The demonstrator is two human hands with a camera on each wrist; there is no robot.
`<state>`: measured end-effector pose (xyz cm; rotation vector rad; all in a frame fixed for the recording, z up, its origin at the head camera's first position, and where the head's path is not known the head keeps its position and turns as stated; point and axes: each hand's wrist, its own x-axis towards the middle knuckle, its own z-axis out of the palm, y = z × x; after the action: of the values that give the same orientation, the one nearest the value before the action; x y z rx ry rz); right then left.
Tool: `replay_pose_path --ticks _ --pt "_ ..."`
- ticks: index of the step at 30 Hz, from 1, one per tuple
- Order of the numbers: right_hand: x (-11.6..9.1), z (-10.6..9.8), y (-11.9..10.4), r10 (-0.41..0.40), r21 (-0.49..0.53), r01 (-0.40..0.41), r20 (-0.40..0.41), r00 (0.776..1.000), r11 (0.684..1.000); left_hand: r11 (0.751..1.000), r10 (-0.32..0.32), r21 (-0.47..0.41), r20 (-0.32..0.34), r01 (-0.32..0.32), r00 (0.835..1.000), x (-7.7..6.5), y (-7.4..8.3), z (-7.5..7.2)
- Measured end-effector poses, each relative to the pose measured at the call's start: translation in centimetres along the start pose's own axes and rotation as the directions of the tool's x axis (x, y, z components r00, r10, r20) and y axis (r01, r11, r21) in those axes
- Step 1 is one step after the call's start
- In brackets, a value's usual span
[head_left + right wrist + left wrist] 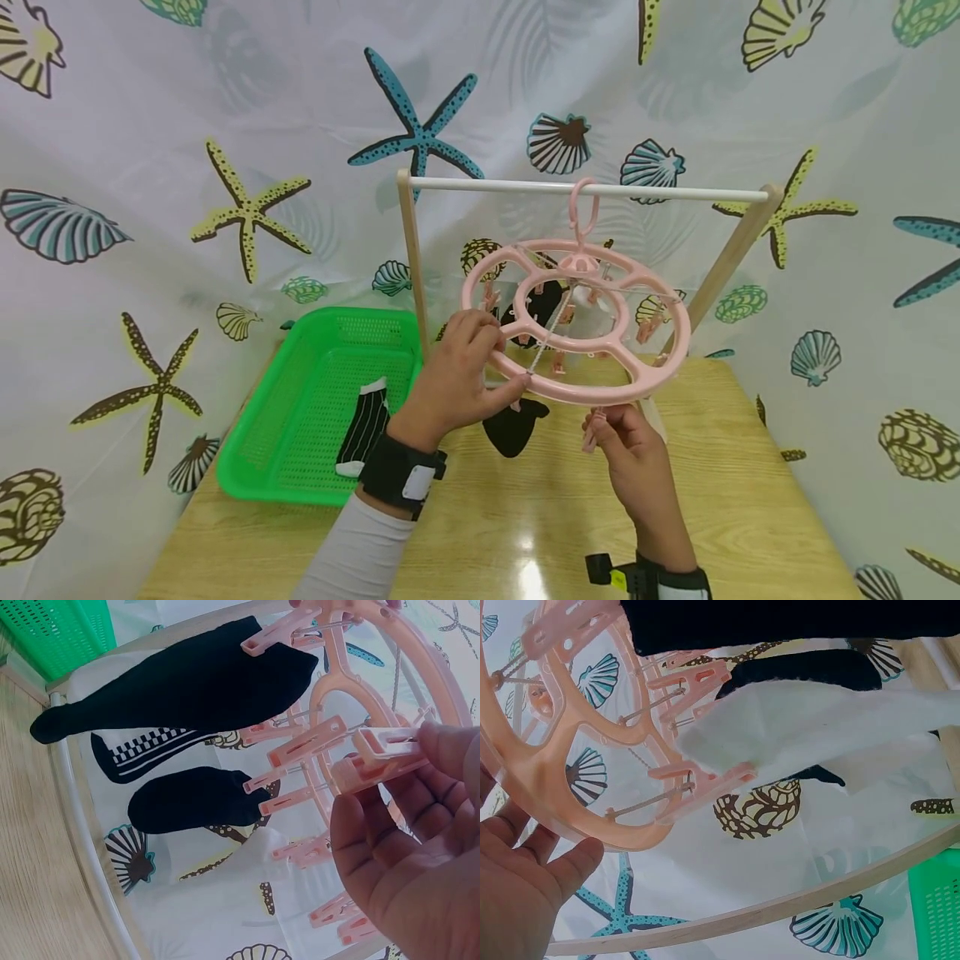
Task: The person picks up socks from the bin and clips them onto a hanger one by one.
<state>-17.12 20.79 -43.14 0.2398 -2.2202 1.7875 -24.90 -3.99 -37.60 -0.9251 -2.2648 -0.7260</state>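
Note:
A round pink clip hanger (577, 392) hangs by its hook from a white bar. My left hand (453, 375) grips the left front of its ring, thumb along the rim. Under the front rim, my right hand (636, 462) pinches a pink clothespin (382, 757) between thumb and fingers; no sock shows in that clothespin. Other clothespins hold a long black sock (195, 682), a smaller black sock (195, 801) and a white sock (795, 727). A black sock with white stripes (363, 429) lies in the green basket (251, 471) left of my left hand.
The white bar (487, 185) rests on two wooden uprights, one on the left (414, 258) and one on the right (731, 258). All this stands on a wooden table (750, 517). Behind it hangs a white curtain (315, 108) printed with shells and starfish.

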Motion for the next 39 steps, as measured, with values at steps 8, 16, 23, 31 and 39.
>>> replay_pose_path --ticks 8,16,23,31,39 --pt "-0.1 0.0 0.1 0.006 0.009 -0.006 0.003 1.0 1.0 0.997 -0.034 -0.065 -0.075 0.029 0.997 -0.6 -0.1 0.7" --pt "-0.3 0.0 0.1 0.028 0.018 -0.028 0.0 1.0 0.999 0.977 -0.136 -0.198 -0.321 0.075 0.937 -2.9 -1.8 1.6" --pt "-0.4 -0.3 0.4 0.031 0.001 -0.031 -0.007 0.999 1.0 0.968 -0.246 -0.126 -0.324 0.216 0.914 -5.3 -5.4 1.3" --pt "-0.4 -0.4 0.4 0.022 0.021 -0.021 -0.009 1.0 1.0 0.917 -0.399 -0.033 -0.145 0.398 0.906 -7.1 -9.5 -0.1" --pt "-0.3 -0.2 0.4 0.016 0.013 -0.017 0.01 1.0 1.0 0.796 -0.605 0.187 0.266 0.576 0.75 -10.4 -14.7 0.6"
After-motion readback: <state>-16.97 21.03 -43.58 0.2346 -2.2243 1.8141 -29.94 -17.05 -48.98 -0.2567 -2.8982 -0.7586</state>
